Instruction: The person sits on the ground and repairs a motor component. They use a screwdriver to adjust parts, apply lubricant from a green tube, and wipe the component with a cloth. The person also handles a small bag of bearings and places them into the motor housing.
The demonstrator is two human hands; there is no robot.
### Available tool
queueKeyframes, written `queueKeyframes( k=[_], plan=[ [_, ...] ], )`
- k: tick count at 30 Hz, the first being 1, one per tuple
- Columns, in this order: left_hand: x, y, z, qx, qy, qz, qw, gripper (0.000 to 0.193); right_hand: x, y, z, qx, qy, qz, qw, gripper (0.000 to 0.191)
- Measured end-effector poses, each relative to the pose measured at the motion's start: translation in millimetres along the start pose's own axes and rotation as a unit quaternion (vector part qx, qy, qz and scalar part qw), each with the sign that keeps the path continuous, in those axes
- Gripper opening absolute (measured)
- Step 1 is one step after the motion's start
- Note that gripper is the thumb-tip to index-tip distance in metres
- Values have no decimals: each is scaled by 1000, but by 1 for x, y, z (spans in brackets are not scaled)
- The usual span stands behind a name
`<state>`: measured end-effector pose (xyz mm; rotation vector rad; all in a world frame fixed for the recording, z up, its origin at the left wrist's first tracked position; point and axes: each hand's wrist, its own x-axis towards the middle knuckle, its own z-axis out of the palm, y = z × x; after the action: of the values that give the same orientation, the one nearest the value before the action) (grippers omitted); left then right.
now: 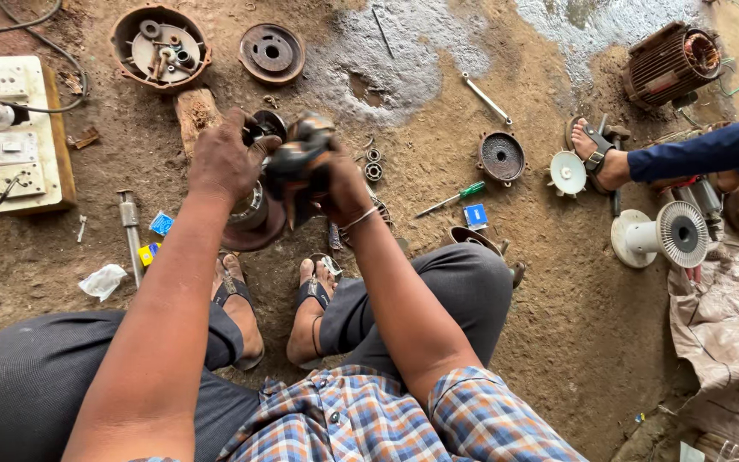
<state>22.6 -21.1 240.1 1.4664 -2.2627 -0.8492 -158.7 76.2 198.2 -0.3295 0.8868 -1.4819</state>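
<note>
Both hands gripped one greasy motor part (297,158) above the rotor (254,214) — left hand (224,158) and right hand (344,188) with fingers closed around it. A steady, square hold would probably serve best — screwdriver (453,199) lay right of the rotor.

bare dirt lies open right of the screwdriver (453,199); round end covers (501,157) crowd beyond.

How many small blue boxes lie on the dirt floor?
3. One small blue box lies left of the left hand, a second just below it, a third beside the green-handled screwdriver. Others may be hidden.
</note>
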Motion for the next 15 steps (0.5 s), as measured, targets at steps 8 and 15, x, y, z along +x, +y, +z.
queueKeyframes(
  k=[8,15],
  plan=[
    [0,29,-6,-50,-21,32,998,41,24,14,-1,-582,122,-258,762,28],
    [-2,53,-17,-9,-42,-13,999,48,28,15,4,-497,166,-254,813,26]
  ],
)
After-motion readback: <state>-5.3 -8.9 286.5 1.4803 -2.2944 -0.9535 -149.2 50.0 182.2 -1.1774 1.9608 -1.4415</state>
